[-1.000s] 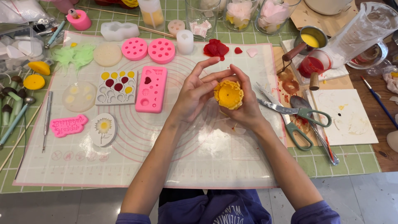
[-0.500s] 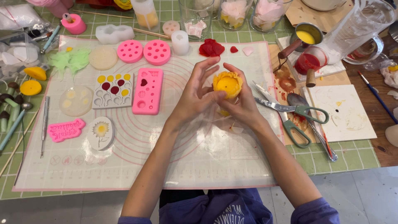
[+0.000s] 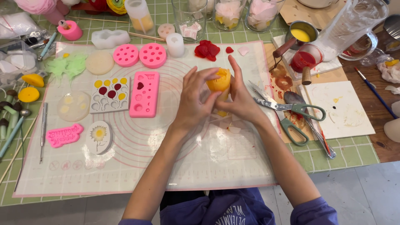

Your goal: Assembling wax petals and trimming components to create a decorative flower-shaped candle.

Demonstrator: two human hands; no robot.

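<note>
Both my hands cup a yellow-orange wax flower (image 3: 219, 81) over the middle of a translucent white mat (image 3: 141, 171). My left hand (image 3: 195, 100) wraps its near left side, fingers curled against the petals. My right hand (image 3: 241, 98) holds the far right side, index finger raised along the top. Small pale wax scraps (image 3: 227, 123) lie on the mat just under the hands.
Green-handled scissors (image 3: 291, 112) lie right of my right hand. Pink silicone moulds (image 3: 144, 93) and white moulds (image 3: 109, 94) sit left. Red petals (image 3: 207, 50), glass jars (image 3: 189, 14), and small pots of yellow wax (image 3: 301, 34) and red wax (image 3: 304, 61) stand behind.
The flower has been turned in my hands and tipped on its side, and my right index finger has lifted over its top.
</note>
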